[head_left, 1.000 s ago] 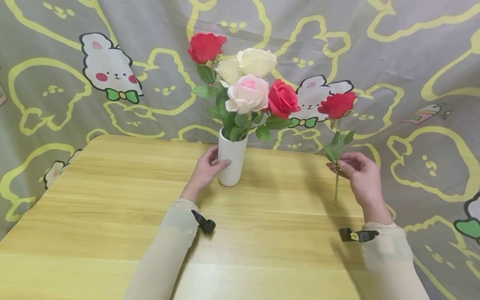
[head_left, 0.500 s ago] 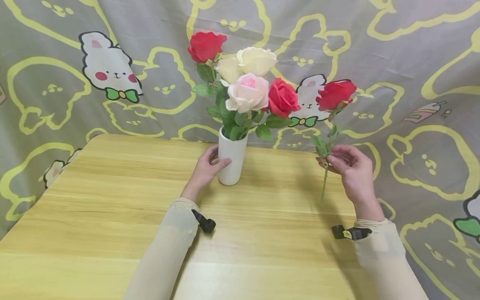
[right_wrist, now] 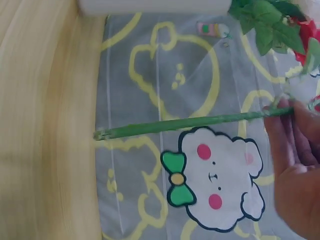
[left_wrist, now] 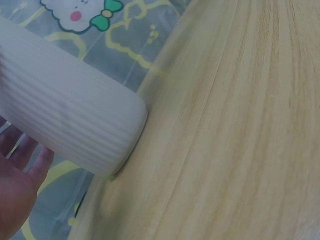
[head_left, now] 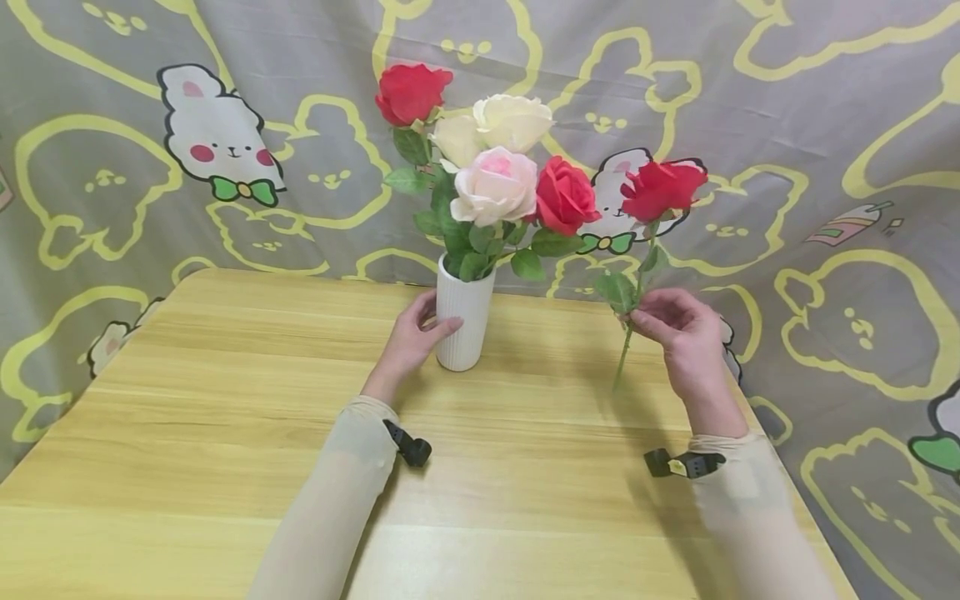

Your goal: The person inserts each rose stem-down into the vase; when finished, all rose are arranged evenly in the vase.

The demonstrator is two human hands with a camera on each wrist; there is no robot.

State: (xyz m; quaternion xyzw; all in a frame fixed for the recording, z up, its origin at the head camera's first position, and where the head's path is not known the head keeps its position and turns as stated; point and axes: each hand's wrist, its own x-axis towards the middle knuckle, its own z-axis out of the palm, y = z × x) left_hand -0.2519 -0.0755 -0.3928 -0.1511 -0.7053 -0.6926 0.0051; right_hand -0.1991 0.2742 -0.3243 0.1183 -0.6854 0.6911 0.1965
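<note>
A white ribbed vase [head_left: 468, 325] stands upright on the wooden table [head_left: 225, 400], and my left hand [head_left: 407, 340] grips its left side, thumb across the front. In the left wrist view the vase [left_wrist: 75, 100] looks tilted by the camera angle, with fingers along its lower side. The vase holds two red roses [head_left: 567, 196], a pink rose [head_left: 495, 187] and cream roses [head_left: 513, 123]. To its right, my right hand [head_left: 684, 342] pinches a single red rose [head_left: 660, 190] by its stem below the leaves. The bare stem [right_wrist: 185, 123] points down in the right wrist view.
Behind the table hangs a grey curtain [head_left: 322, 50] with yellow rabbit outlines, close to the far edge and the right side. Each sleeve carries a black wrist camera, the left one [head_left: 408, 446] and the right one [head_left: 682, 464].
My right hand has moved left with the red rose, nearer the vase, and the stem now leans more. My left hand and the vase have stayed in place.
</note>
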